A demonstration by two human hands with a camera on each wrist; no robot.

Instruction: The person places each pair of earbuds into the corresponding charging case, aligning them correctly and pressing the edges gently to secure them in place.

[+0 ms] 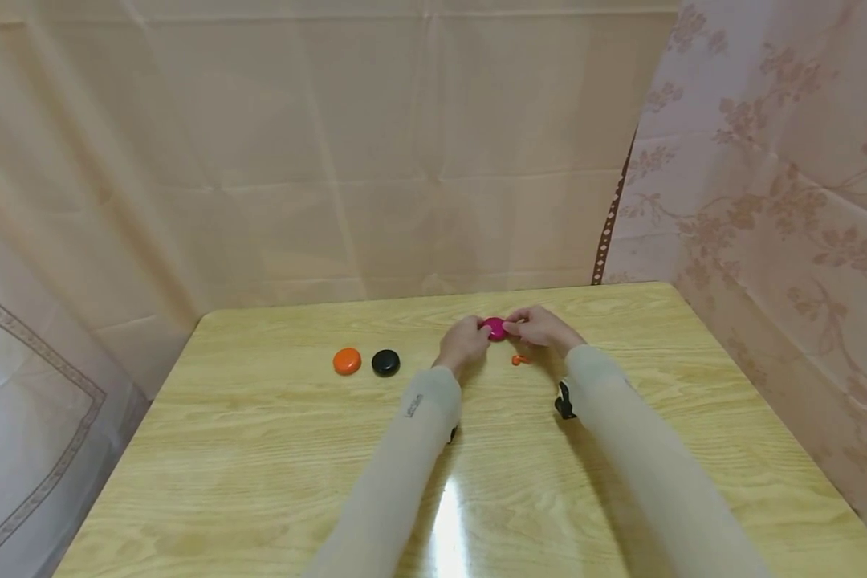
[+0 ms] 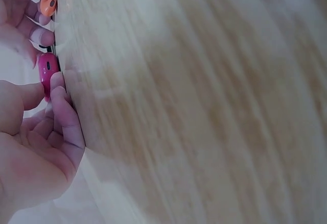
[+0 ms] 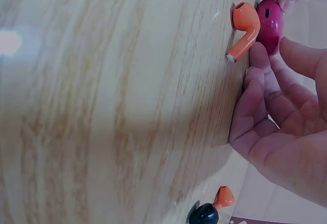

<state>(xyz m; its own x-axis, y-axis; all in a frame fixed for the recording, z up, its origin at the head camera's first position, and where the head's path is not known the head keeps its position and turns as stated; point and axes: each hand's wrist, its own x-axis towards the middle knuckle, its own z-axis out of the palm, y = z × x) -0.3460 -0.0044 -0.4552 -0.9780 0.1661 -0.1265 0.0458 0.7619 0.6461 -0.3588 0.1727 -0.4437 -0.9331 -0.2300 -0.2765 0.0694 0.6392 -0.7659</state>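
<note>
A round, glossy magenta earbud case [image 1: 494, 328] with a small charging port on its side is between both hands near the far side of the table. My left hand [image 1: 466, 340] pinches its left side with thumb and fingers. From the right, my right hand [image 1: 542, 327] grips it too, thumb on top and fingertips low at the side, as seen in the right wrist view. Just in front of the case lies an orange earbud [image 3: 246, 26]. Another orange earbud [image 3: 224, 197] and a dark earbud [image 3: 205, 214] lie beyond the right hand, hidden in the head view.
To the left, an orange round case [image 1: 347, 361] and a black round case [image 1: 386, 363] sit side by side on the wood-grain table [image 1: 260, 449]. A beige curtain [image 1: 296, 160] hangs behind the table, and a flowered curtain [image 1: 780, 201] borders its right side.
</note>
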